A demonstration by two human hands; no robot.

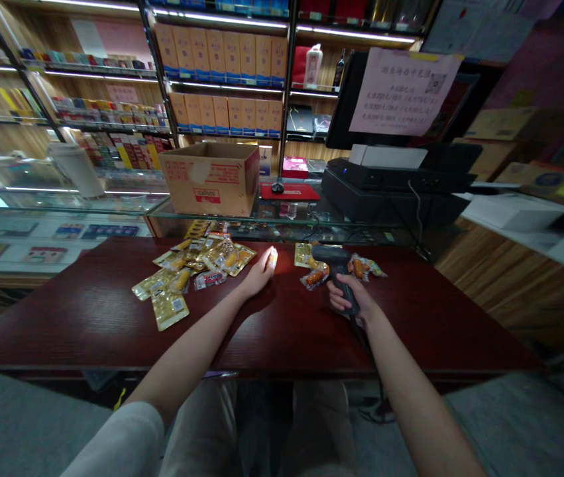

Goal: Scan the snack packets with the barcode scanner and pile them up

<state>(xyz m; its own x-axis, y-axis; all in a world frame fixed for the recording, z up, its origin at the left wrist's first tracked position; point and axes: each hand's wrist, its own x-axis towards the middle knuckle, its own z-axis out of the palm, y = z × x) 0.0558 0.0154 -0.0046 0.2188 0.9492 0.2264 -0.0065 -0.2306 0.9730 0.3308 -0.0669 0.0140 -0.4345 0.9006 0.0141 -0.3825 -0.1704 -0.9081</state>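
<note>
My right hand (pixel 348 296) is wrapped round the handle of a black barcode scanner (pixel 336 258), whose head points left. In my left hand (pixel 260 273) is a small plastic-wrapped snack (pixel 272 258), mostly covered by the fingers. Left of that hand lies a loose pile of gold snack packets (pixel 169 308), along with a red-and-clear packet (pixel 211 279). Close to the scanner are a wrapped sausage-like snack (pixel 315 275), another wrapped snack (pixel 360 267) to its right, and a gold packet (pixel 303 254) partly behind it.
The dark red table (pixel 272 338) meets a glass counter at its far edge. An open cardboard box (pixel 212 182), a mouse (pixel 278 187) on a red pad, and a monitor (pixel 391 99) over a black machine (pixel 395 189) stand there. The scanner's cable hangs over the front edge.
</note>
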